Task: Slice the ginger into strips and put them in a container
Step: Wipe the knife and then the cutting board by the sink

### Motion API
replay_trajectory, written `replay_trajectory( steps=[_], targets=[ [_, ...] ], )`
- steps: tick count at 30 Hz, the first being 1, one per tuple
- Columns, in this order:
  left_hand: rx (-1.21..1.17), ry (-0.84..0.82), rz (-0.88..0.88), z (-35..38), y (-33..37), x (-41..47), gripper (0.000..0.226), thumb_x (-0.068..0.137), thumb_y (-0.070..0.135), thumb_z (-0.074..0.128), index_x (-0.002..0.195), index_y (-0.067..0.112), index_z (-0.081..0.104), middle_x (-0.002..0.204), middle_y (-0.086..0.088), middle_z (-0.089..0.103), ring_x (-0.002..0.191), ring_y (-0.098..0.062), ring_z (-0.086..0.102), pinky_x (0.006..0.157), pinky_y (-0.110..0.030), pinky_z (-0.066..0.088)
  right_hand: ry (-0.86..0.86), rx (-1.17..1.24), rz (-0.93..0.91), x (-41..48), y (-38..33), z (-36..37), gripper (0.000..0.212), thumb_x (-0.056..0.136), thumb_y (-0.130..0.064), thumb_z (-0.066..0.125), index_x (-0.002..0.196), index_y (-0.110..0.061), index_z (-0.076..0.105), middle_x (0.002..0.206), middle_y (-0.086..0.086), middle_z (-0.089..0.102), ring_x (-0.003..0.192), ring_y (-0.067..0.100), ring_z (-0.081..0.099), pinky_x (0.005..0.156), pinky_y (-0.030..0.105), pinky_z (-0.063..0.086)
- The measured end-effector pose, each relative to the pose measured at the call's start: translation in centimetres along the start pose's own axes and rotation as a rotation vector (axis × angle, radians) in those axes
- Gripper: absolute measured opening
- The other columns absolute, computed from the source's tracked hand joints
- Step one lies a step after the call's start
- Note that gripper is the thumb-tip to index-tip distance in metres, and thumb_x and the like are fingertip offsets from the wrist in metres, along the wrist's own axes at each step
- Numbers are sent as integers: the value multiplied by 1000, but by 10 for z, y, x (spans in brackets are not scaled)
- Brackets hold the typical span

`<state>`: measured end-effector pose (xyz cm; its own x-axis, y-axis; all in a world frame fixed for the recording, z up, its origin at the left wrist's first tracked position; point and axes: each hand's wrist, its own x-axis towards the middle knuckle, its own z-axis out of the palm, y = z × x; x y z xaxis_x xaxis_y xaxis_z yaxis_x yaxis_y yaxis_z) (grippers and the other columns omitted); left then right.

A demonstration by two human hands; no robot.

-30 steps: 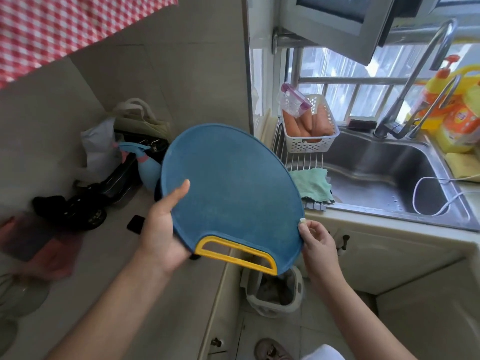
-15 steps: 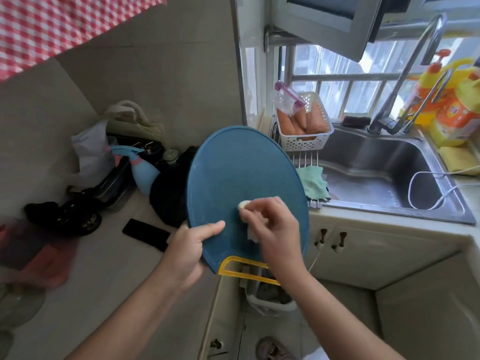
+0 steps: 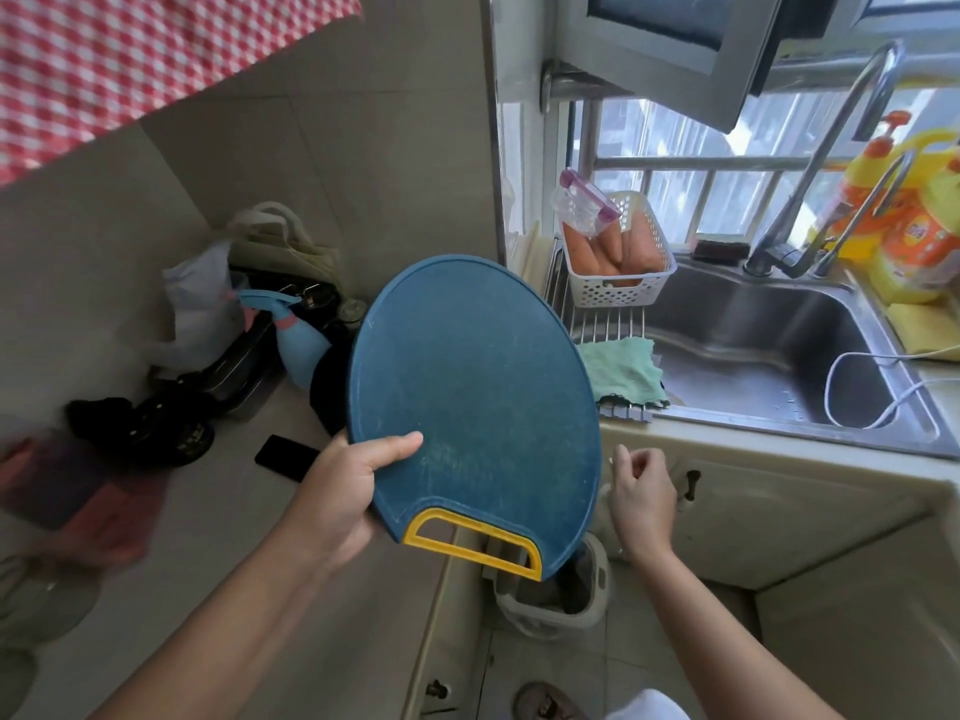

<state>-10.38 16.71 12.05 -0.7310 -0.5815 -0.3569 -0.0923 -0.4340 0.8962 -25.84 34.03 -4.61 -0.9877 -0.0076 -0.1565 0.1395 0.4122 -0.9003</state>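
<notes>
1. While the left hand (image 3: 343, 491) grips the lower left edge of the round blue plastic cutting board (image 3: 478, 387), its thumb lies flat on the board's face and its fingers are hidden behind it.
2. That board is held tilted in the air above the edge of the beige counter (image 3: 223, 537), with its yellow loop handle (image 3: 472, 537) nearest the person.
3. The right hand (image 3: 641, 491) is just beside the board's right edge and apart from it. Its fingers are curled in, and thumb and forefinger pinch a small pale bit (image 3: 614, 461), too small to tell whether it is ginger.
4. Below the handle, a pale waste bin (image 3: 550, 610) stands on the floor, partly hidden by the board.
5. Left of the board, a black phone (image 3: 285, 457) lies flat on the counter, with a light blue spray bottle (image 3: 296, 350) behind it.
6. To the right is a steel sink (image 3: 753, 345), and a green cloth (image 3: 621, 371) lies on a steel-rod rack (image 3: 608, 324) across the sink's left end.
7. Farther back on the rack sits a white perforated basket (image 3: 618, 296) holding orange carrots (image 3: 608, 252).
8. A white cable (image 3: 852, 392) loops inside the basin.
</notes>
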Motion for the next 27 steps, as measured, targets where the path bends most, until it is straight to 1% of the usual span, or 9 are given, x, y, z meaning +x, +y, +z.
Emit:
replay_trajectory(
  steps=[4,9,11,15,17,19,21,25,27],
  targets=[
    [3,10,16,2,2,2,21,87,-8,50,100,4,63,79,-5,74,69,-18,71,55,-29,58,-68,161,-267,-26,-27,3,2,95,-16,56,95,-14,55,89,0,59,82,14,57,71,30,48],
    [-43,33,22,0,8,2,20,87,-7,50,94,5,65,77,-6,74,67,-19,71,55,-30,58,-227,109,-723,-61,-28,-6,6,90,-10,60,95,-9,64,96,-5,60,91,4,59,80,13,46],
    [-50,33,10,-2,9,1,20,86,-6,50,93,4,66,78,-7,74,67,-20,71,55,-29,58,-198,89,-660,-48,-15,-7,5,91,-8,61,92,-10,66,93,-6,60,89,5,59,77,16,48],
    [-27,52,5,-11,17,1,19,85,-5,51,93,4,66,81,-9,74,69,-22,71,62,-34,60,-47,43,-265,-4,10,-16,14,88,-2,63,86,-16,64,82,-4,61,85,23,62,66,9,41],
    [-18,61,9,-14,22,2,19,84,-6,52,92,4,66,80,-9,74,68,-22,71,64,-35,59,0,38,-181,5,12,-23,10,88,-4,63,89,-14,65,83,1,62,88,27,62,68,18,43],
    [0,52,16,-14,24,1,19,84,-7,51,89,3,66,77,-9,73,66,-21,71,62,-33,60,30,93,-238,1,1,-28,11,88,-5,65,91,-15,63,86,2,63,86,24,61,71,21,48],
    [25,54,23,-14,23,1,19,85,-9,51,88,3,66,75,-8,73,64,-19,70,57,-30,59,16,167,-388,-14,-18,-30,17,86,-4,66,90,-19,60,87,-1,61,83,15,59,69,11,46],
    [10,82,8,-20,23,4,18,84,-6,53,92,3,66,82,-11,73,70,-23,71,68,-37,59,-252,87,-804,-50,-33,-22,10,90,-13,64,93,-22,64,97,-7,58,90,2,57,75,12,46],
    [-15,67,-15,-24,24,4,18,85,-5,52,93,2,65,82,-11,73,68,-24,71,65,-37,60,-349,48,-907,-53,-28,-17,10,92,-13,60,97,-22,63,100,-6,57,93,1,57,76,14,47]
  ],
)
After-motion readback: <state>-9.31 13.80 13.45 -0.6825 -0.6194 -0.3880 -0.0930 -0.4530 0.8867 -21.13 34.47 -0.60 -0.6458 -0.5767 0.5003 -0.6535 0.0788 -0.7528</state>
